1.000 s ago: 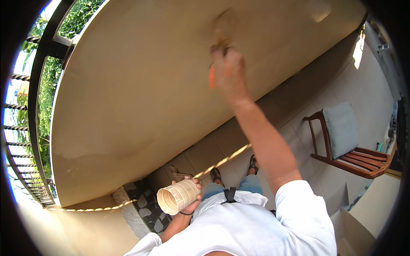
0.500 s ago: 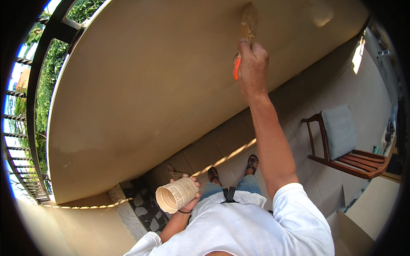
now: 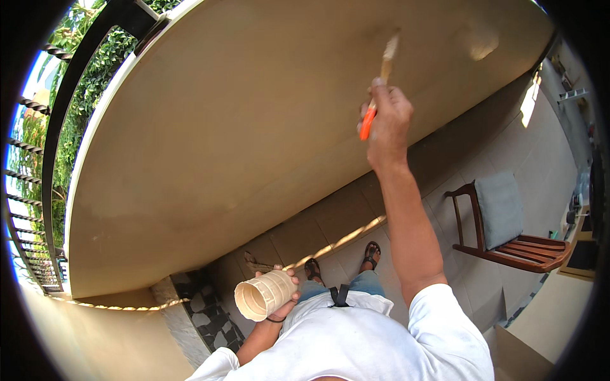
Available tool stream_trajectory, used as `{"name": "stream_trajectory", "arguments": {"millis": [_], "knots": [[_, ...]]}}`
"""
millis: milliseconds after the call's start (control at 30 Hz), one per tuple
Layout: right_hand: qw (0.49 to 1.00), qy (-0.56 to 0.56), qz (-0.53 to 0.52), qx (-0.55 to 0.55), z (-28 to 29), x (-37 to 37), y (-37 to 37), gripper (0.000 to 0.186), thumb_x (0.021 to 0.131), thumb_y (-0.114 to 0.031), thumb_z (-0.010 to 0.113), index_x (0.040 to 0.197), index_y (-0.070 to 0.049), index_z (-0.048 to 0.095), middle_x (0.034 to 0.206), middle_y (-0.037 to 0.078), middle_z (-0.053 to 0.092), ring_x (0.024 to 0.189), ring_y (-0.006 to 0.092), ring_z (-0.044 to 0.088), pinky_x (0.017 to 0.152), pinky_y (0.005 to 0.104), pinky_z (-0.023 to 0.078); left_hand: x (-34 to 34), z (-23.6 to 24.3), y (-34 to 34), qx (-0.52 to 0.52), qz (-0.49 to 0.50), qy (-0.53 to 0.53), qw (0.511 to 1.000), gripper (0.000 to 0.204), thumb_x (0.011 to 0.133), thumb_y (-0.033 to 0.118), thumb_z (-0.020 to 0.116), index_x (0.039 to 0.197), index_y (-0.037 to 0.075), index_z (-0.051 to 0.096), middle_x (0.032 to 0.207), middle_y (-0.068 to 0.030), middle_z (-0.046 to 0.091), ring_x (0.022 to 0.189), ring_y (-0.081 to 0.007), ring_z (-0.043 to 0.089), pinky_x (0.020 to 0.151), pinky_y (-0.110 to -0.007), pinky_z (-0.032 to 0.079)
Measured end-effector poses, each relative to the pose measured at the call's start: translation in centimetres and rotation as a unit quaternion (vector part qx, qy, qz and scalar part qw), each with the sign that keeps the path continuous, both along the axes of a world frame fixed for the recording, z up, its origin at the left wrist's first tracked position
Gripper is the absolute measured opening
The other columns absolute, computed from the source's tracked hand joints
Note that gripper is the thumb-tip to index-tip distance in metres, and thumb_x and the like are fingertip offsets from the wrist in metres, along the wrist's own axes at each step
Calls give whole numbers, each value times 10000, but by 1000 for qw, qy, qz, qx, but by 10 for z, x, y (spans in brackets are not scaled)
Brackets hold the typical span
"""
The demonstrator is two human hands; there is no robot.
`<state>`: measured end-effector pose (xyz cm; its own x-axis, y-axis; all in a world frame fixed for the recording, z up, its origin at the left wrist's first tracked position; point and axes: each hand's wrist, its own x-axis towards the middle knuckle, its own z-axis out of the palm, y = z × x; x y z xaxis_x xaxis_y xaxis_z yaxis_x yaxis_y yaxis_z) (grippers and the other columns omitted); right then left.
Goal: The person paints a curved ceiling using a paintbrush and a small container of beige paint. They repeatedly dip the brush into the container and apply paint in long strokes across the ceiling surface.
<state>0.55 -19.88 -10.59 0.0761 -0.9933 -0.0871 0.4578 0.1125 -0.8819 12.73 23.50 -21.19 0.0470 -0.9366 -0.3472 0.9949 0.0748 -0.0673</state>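
- The right hand (image 3: 390,117) is closed around the orange-handled tool (image 3: 385,66), thumb laid along it toward the pale working end. The orange part of the handle pokes out below the fist.
- The tool is raised in front of the broad beige wall (image 3: 210,146), its end pointing up and away from the body. From this steep angle, I can't tell whether the tip touches the wall or stands just off it.
- The left hand (image 3: 287,308) is wrapped around a ribbed cream container (image 3: 265,295), fingers over the upper side and thumb side below. The container is held near the waist, tilted, with its mouth facing lower left; what lies deep inside is hidden.
- Up and to the right of the tool, a lighter patch (image 3: 484,44) shows on the wall.
- The step in hand looks like working the wall with the tool while the container is kept close by.
- As I judge it, the next move calls for an even, controlled pressure of the tool's end on the wall, with the left hand keeping the container steady and well apart from the right arm.
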Motion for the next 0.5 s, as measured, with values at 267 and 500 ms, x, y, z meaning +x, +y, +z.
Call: {"name": "stream_trajectory", "arguments": {"millis": [267, 500], "knots": [[934, 260, 243, -32, -69, 65, 125, 365, 1008, -308, 569, 949, 52, 562, 774, 278, 681, 775, 497, 686, 708, 537, 519, -2, 4, 10, 13, 6, 8, 1000, 590, 1007, 642, 550, 1347, 161, 585, 1338, -152, 544, 1266, -333, 524, 896, -553, 557], [993, 31, 52, 98, -150, 3, 82, 252, 1022, -270, 605, 916, -43, 580, 661, 33, 545, 529, 116, 521, 473, 301, 418, 7, 11, 4, 30, -12, -4, 999, 578, 996, 618, 594, 1342, 155, 591, 1353, -153, 539, 1269, -338, 518, 888, -543, 549]]}}
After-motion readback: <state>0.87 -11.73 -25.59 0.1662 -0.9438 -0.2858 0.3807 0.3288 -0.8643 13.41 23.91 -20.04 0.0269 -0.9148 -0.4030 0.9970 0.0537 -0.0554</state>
